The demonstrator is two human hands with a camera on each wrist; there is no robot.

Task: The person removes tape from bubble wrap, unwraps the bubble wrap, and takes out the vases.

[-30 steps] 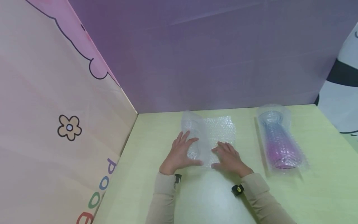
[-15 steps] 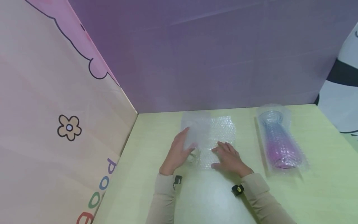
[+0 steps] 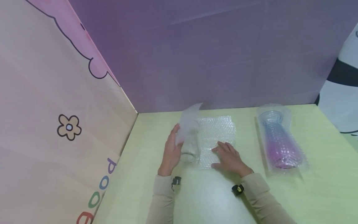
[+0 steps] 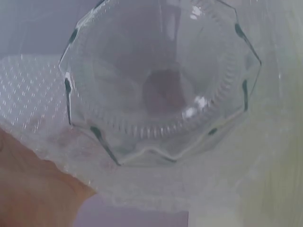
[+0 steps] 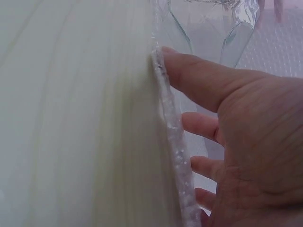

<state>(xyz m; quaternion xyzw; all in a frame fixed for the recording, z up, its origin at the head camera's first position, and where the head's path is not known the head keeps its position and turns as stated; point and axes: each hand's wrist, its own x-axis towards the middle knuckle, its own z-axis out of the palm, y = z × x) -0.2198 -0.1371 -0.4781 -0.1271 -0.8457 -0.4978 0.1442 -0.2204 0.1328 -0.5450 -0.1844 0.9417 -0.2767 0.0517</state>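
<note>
Clear glass vase [image 3: 191,145] lying at left end of bubble wrap [image 3: 216,127]. Wrapping seems underway: left hand [image 3: 170,153] appears to pinch raised flap [image 3: 189,115]; right hand [image 3: 229,158], fingers spread, touches the bubble wrap. Next probably calls for bringing flap across. Left wrist view shows ribbed, faceted base [image 4: 156,94], indistinct in head view.

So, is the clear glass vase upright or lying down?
Lying down: the vase has its base facing the near side in head view.
</note>
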